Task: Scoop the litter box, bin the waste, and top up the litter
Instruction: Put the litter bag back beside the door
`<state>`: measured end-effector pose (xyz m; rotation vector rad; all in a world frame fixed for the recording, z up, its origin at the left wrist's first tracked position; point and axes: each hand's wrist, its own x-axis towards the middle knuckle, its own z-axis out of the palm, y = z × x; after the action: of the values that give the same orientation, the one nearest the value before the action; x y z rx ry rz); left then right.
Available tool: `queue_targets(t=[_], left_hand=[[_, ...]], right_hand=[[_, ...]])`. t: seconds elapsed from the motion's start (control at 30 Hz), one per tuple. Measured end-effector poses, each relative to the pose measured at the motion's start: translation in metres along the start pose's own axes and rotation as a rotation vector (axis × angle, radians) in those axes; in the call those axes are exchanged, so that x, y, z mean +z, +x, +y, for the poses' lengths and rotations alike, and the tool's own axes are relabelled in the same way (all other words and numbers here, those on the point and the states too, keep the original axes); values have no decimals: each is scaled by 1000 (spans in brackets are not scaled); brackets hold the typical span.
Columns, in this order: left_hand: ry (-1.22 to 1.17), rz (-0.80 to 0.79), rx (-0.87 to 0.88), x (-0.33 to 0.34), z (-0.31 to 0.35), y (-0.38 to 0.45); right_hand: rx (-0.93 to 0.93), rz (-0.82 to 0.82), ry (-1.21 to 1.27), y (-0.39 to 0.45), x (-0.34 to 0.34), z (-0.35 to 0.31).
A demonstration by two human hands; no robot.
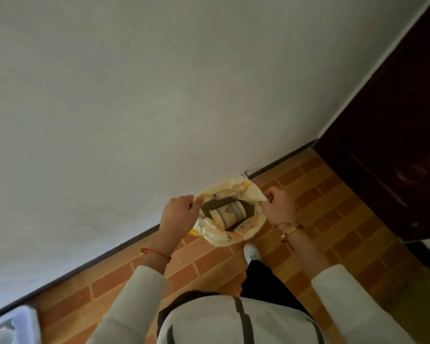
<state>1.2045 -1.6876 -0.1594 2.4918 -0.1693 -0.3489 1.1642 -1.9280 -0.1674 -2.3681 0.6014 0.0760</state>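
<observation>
Your left hand (178, 211) and right hand (280, 206) each pinch an opposite rim of the yellow plastic bag (230, 235), holding it spread above the brick-pattern floor (320, 194), a paper cup (227, 214) lying on dark waste inside.

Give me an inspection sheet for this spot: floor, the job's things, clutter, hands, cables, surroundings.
Surface: brick-pattern tiled floor, orange-brown, meeting a dark skirting line.
Job's things: pale yellow plastic bag held open by its rim; a paper cup lies on dark material inside. A pale plastic box shows at the bottom left corner; contents blurred.
Clutter: nothing seen.
Hands: left hand pinches the bag's left rim; right hand grips the right rim.
Cables: nothing seen.
Surroundings: plain pale wall; dark wooden door on the right; a white shoe below the bag.
</observation>
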Motion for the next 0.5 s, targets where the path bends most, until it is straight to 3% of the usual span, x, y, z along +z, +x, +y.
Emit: queue_targets(t=[0.23, 0.5], left_hand=[[-23, 67, -199, 64, 45, 61], [-59, 29, -297, 127, 50, 141]], right_hand=[[-133, -157, -54, 119, -32, 26], [-121, -275, -92, 228, -3, 67]])
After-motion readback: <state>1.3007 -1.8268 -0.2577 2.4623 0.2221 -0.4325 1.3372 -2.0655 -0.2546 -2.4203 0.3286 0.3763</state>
